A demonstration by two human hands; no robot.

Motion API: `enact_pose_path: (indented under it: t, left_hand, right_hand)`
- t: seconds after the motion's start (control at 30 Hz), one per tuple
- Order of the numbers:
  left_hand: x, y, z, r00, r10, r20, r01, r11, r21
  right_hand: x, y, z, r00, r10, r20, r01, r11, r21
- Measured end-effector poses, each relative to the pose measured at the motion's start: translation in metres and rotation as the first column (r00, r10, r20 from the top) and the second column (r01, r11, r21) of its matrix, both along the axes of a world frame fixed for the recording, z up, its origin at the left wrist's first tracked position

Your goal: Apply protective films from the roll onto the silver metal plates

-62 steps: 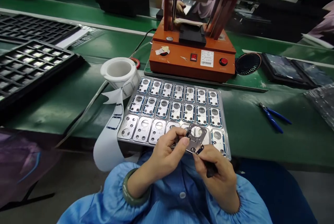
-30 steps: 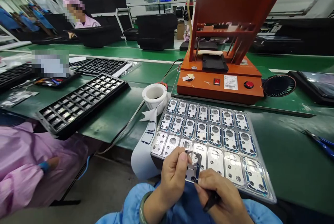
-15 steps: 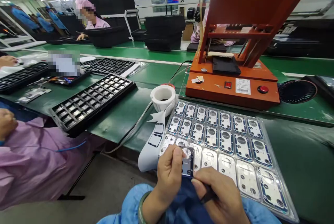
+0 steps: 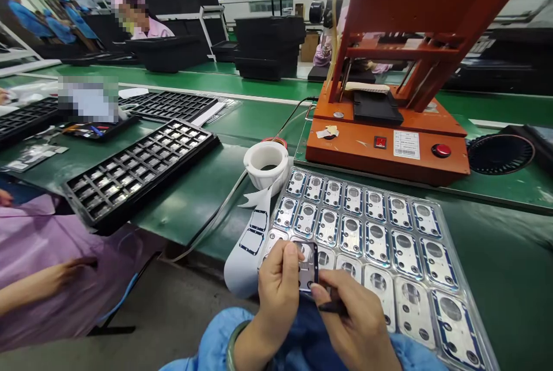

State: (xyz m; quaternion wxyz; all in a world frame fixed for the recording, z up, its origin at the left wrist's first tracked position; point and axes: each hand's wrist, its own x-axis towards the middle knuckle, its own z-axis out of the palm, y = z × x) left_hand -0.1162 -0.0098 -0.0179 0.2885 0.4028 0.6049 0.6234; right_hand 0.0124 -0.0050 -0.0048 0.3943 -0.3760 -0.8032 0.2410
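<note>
My left hand (image 4: 280, 286) pinches a small rectangular metal plate (image 4: 307, 272) with a dark frame along its edge, held above the clear tray. My right hand (image 4: 356, 316) is closed around a slim black tool (image 4: 332, 306), whose exact kind I cannot make out. Its thumb and index fingertip are at the plate's lower right corner. Beneath and beyond both hands lies the clear plastic tray (image 4: 444, 209), with rows of silver plates, many edged in dark blue. Left of the tray, a white strip (image 4: 242, 267) with dark frame-shaped stickers hangs from a white roll (image 4: 266, 166).
An orange press (image 4: 384, 146) with a red button stands behind the tray. To the left is a black compartment tray (image 4: 142, 169) of small parts. A co-worker's hand (image 4: 56, 279) and pink clothing are at the far left. A round black dish (image 4: 501, 153) sits at right.
The plate has turned slightly between my hands, and my right hand has shifted a little left and up. At far left, the co-worker's arm has come lower. The whole view has shifted slightly.
</note>
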Motion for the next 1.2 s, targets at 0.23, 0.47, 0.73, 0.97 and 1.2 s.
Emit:
enact_pose_path:
  t: [0.23,0.47,0.73,0.97,1.2]
  left_hand:
    - [-0.001,-0.001,-0.001,0.999,-0.037,-0.02,0.037,0.999,0.009]
    - [-0.003,-0.002,0.003,0.951,-0.217,-0.221,0.221,0.975,-0.004]
    - [-0.004,0.001,0.008,0.875,-0.325,-0.358,0.351,0.936,0.009]
    - [-0.006,-0.001,0.005,0.847,-0.365,-0.385,0.404,0.914,0.023]
    - [-0.009,-0.002,0.005,0.838,-0.473,-0.271,0.479,0.877,-0.051]
  right_hand:
    - [0.005,0.005,0.003,0.995,0.091,0.031,-0.083,0.974,-0.211]
    - [0.003,0.005,0.015,0.99,-0.106,-0.095,0.056,0.905,-0.421]
    - [0.006,0.008,0.018,0.967,-0.203,-0.152,0.098,0.852,-0.514]
    - [0.007,0.01,0.012,0.978,-0.131,-0.16,0.034,0.865,-0.501]
    - [0.008,0.011,0.017,0.983,-0.089,-0.16,-0.004,0.863,-0.506]
